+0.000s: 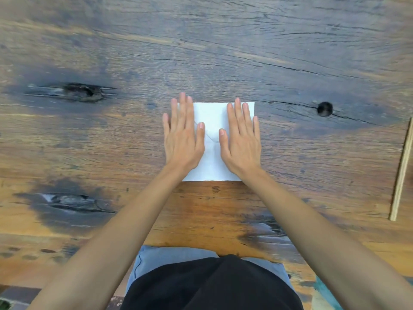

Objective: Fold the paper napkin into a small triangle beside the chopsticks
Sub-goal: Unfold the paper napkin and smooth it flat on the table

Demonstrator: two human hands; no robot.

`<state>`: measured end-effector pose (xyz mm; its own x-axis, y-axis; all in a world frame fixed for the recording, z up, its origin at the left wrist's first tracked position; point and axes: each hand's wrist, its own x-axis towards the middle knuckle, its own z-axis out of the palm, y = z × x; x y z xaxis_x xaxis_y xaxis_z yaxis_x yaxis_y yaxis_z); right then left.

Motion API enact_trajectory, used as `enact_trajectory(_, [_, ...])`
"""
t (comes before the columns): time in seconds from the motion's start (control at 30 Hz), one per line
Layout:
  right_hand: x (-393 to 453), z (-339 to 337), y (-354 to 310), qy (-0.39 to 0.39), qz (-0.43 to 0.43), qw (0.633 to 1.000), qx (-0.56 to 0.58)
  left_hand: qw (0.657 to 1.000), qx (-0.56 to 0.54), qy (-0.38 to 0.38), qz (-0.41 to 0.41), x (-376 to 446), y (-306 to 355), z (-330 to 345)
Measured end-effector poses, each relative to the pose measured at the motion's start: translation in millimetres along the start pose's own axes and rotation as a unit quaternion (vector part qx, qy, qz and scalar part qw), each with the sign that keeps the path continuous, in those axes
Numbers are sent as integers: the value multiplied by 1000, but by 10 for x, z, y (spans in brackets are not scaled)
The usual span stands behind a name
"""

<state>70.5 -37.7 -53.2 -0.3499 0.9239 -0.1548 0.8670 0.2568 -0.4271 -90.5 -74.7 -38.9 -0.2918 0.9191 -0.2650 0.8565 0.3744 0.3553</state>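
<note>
A white paper napkin (pixel 211 117) lies flat as a square on the wooden table, with faint creases near its middle. My left hand (pixel 183 139) rests palm down on its left half, fingers spread and slightly over the left edge. My right hand (pixel 242 142) lies flat on its right half in the same way. Neither hand holds anything. The wooden chopsticks (pixel 402 168) lie far to the right, at the frame's edge, pointing away from me.
The table (pixel 111 142) is rough dark wood with knots, cracks and a round hole (pixel 324 109) at the right. Its near edge runs just above my lap.
</note>
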Motion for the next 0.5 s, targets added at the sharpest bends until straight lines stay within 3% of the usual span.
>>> enact_trajectory(0.07, [-23, 46, -57, -15, -5, 1000, -11, 999, -2, -13, 31, -119, 132, 91])
enact_trajectory(0.17, [-84, 141, -40, -33, -6, 998, -56, 999, 24, -34, -3, -271, 149, 275])
enact_trajectory(0.33, [-114, 213, 77, -21, -34, 996, -81, 997, 71, -13, 33, -284, -55, 367])
enact_trajectory(0.5, [-148, 155, 253, -20, -20, 995, -92, 997, 79, 3, -8, -250, -337, 264])
